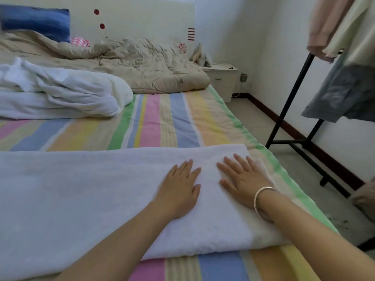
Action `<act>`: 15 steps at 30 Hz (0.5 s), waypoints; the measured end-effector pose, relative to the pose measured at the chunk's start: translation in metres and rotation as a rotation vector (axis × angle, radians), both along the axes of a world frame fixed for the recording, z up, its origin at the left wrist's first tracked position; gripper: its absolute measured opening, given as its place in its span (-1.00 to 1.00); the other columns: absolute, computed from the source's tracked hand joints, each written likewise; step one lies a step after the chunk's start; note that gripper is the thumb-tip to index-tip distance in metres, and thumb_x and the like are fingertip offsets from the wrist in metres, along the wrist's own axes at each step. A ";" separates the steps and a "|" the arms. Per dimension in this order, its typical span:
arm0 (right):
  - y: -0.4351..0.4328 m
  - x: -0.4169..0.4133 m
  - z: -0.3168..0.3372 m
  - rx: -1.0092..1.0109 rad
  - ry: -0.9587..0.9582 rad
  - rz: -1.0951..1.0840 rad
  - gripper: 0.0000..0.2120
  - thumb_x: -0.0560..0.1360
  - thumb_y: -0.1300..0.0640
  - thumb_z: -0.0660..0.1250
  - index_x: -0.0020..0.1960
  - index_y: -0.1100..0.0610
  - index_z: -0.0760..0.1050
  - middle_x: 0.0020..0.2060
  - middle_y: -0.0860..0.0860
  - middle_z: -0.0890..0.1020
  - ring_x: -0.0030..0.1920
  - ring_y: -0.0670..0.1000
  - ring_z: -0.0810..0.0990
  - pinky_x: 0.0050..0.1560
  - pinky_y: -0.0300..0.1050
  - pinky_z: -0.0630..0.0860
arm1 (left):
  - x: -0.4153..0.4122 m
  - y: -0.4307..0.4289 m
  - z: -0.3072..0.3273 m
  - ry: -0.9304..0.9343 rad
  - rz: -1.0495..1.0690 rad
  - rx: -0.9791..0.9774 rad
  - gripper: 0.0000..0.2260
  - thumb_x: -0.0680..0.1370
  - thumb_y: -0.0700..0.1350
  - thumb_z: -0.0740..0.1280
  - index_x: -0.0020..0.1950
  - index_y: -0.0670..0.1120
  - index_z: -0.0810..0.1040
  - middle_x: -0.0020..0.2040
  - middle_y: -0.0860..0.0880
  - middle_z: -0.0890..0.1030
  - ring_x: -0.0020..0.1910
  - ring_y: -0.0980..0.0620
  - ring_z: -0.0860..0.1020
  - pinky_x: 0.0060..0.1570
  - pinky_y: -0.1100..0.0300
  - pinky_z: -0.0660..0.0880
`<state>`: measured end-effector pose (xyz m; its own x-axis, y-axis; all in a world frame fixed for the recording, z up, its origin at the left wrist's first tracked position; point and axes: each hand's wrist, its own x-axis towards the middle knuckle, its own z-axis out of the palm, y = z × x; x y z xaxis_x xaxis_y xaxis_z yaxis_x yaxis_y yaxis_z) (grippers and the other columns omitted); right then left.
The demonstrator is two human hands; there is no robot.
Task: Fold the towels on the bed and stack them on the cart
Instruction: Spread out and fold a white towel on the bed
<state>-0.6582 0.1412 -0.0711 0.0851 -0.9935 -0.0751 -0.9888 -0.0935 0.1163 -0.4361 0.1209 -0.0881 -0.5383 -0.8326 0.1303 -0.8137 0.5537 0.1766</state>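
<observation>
Head view: L hand [179, 191] & R hand [241, 183] lie flat, fingers straight, side by side, both pressing the big white towel [81, 189]. That towel is spread on the stripy bed [162, 122]. Towel heap [60, 92] sits behind it, well apart.

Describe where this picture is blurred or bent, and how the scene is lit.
Head view: the blue pillow is smeared and the hanging clothes look soft; the wide lens bows the edge of the striped sheet; light is soft and even, no hard shadows beside the left hand or right hand on the white towel.
</observation>
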 end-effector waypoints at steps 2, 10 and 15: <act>-0.016 -0.020 -0.002 0.020 -0.015 -0.112 -0.37 0.54 -0.34 -0.27 0.56 -0.17 -0.13 0.56 -0.13 -0.11 0.55 -0.01 -0.22 0.51 0.07 -0.30 | -0.004 -0.007 -0.003 -0.051 0.035 0.012 -0.50 0.68 0.07 -0.05 0.61 0.01 -0.03 0.61 -0.05 -0.08 0.58 0.04 -0.11 0.53 0.07 -0.18; -0.026 -0.045 0.000 -0.246 -0.234 -0.149 -0.67 0.61 -0.15 0.07 0.24 -0.06 0.48 0.23 -0.05 0.49 0.29 0.04 0.35 0.27 -0.09 0.24 | -0.023 -0.029 0.008 0.172 0.207 0.041 -0.60 0.61 0.11 0.10 0.35 -0.02 0.48 0.23 -0.05 0.55 0.24 -0.07 0.46 0.24 0.08 0.35; -0.034 -0.060 0.017 -0.306 -0.377 -0.071 -0.83 0.51 -0.09 0.32 -0.04 -0.01 0.56 -0.06 -0.06 0.59 0.04 0.02 0.52 -0.06 -0.12 0.34 | -0.031 -0.046 0.016 0.290 0.310 -0.080 -0.87 0.54 0.01 0.35 0.03 0.03 0.64 -0.04 0.01 0.61 0.04 -0.06 0.50 0.06 0.07 0.38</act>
<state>-0.7180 0.1074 -0.0545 -0.0182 -0.9694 0.2447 -0.9700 -0.0422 -0.2393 -0.4675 0.0748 -0.0723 -0.1958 -0.9304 0.3098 -0.8668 0.3119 0.3890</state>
